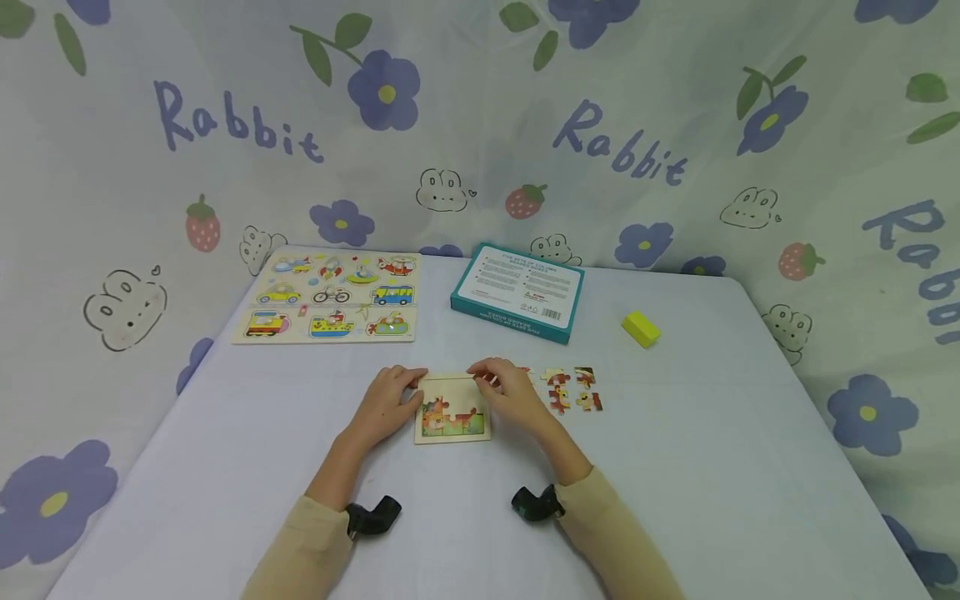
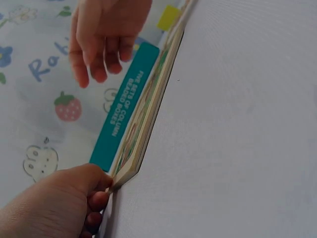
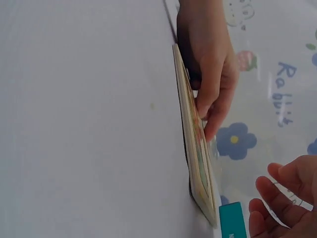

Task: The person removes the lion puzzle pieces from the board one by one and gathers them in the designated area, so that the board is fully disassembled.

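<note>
Both forearms slant in from the near edge of the tabletop (image 1: 450, 542) and converge on a small wooden board (image 1: 457, 392), which lies flat in front of the person. Tan sleeves (image 1: 303, 550) stop short of the wrists; a black wrist camera (image 1: 378, 517) juts inward from each arm.

Left hand (image 1: 386, 407): at the board's left side, back of the hand up, clamped on the edge. Thumb lies along the rim, index finger reaches toward the far left corner (left wrist view shows the other fingers curled in below the thumb).

Right hand (image 1: 513, 390): over the board's far right corner, wrist bent inward, fingers loosely bent and apart. The wrist views show its fingertips clear of the wood, with nothing visible between them.

In the board, fitted pieces (image 1: 433, 417) run down the left side and along the near edge; the far right part shows bare wood. Loose pieces (image 1: 558, 400) lie in two rows just right of the right hand (one is partly hidden behind it).

Farther back: a vehicle puzzle (image 1: 322, 307) to the left, a teal-edged box (image 1: 517, 292) near the middle, a yellow block (image 1: 641, 329) to the right. Behind them hangs a cloth (image 1: 480, 92) printed with flowers and rabbits.
</note>
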`<state>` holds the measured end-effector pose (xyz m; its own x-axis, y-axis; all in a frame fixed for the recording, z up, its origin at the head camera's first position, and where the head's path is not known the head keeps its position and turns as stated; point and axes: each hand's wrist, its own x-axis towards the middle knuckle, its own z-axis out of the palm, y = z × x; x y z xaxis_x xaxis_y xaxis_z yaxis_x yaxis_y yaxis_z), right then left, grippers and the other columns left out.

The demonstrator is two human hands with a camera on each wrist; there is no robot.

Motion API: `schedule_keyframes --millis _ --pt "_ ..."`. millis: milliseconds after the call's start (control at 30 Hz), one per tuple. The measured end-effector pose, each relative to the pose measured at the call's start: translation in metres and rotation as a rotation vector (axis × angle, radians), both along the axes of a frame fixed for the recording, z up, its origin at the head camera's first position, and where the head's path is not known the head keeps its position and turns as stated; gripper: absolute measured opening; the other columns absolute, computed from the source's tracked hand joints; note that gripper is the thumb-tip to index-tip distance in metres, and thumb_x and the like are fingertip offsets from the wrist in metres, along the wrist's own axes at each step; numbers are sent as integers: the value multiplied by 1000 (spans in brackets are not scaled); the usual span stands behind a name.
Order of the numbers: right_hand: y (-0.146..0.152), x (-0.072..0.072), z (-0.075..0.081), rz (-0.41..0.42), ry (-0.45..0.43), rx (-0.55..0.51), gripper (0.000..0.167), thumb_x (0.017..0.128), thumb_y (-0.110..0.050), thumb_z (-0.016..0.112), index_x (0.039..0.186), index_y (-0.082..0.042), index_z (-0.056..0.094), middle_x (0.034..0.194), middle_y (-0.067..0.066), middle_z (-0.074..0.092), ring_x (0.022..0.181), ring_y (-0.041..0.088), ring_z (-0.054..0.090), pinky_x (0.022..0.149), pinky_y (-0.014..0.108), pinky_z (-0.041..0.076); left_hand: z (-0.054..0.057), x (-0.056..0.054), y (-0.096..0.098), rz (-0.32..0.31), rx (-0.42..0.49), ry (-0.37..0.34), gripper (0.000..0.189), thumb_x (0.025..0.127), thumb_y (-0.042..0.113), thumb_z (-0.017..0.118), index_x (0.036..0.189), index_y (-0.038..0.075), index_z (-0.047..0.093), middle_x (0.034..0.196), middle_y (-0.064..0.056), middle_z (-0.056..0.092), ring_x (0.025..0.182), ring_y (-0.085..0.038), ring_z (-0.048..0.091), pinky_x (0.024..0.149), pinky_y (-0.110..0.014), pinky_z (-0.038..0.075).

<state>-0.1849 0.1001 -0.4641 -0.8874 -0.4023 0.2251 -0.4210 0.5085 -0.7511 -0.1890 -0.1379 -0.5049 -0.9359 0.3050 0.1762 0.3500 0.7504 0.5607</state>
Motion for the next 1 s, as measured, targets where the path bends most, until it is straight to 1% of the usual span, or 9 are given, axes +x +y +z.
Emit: schedule_keyframes --millis 100,200,267,367,467,533,633,833,1000 --pt "-8 -2 -5 32 -37 45 20 91 -10 52 108 -7 62 96 3 59 87 14 49 75 29 44 0 0 0 2 5 -2 36 85 16 59 120 6 59 81 4 45 77 -16 36 67 -32 30" --pt "-15 -3 -9 56 -77 82 24 88 -9 53 110 -7 61 98 3 58 90 16 48 79 32 42 0 0 1 -3 4 -5 36 86 17 59 120 7 59 82 4 46 78 -16 37 68 -32 31" --pt "-18 -3 -12 74 -80 117 25 87 -9 54 111 -7 62 99 2 57 91 16 47 81 32 41 0 1 2 -5 0 -7 36 86 17 58 120 7 59 82 4 46 78 -16 37 67 -32 31" --pt "-22 -3 -17 115 -47 167 26 87 -10 54 111 -6 62 99 3 58 90 17 45 80 31 39 1 1 2 -5 -8 0 36 86 16 58 120 6 59 82 4 46 77 -16 37 67 -31 31" --pt "-25 -3 -21 138 13 223 25 87 -12 56 111 -6 63 100 3 56 88 16 43 77 29 37 2 1 1 -2 -14 10 36 86 16 58 120 6 59 82 4 46 76 -16 37 66 -31 31" --pt "-26 -2 -24 151 56 259 27 87 -15 57 112 -8 63 102 4 55 87 16 41 76 29 35 3 1 1 -2 -15 14 35 86 16 59 120 6 59 82 4 46 76 -16 37 66 -31 31" --pt "-27 -2 -26 166 92 307 30 87 -20 59 116 -10 63 105 4 53 87 16 40 76 30 34 3 1 1 -3 -20 12 36 87 16 58 121 7 59 83 4 47 77 -15 37 67 -31 32" --pt "-28 0 -26 156 80 346 38 84 -33 65 118 -16 62 108 3 51 89 15 39 77 31 33 4 0 1 -7 -19 19 35 87 15 58 121 7 59 83 4 47 77 -15 38 67 -31 32" --pt "-28 2 -27 159 77 318 36 83 -34 67 114 -17 65 105 1 51 88 14 39 77 32 32 3 0 1 -9 -27 21 33 87 13 58 120 6 59 82 4 47 76 -16 38 67 -31 32"
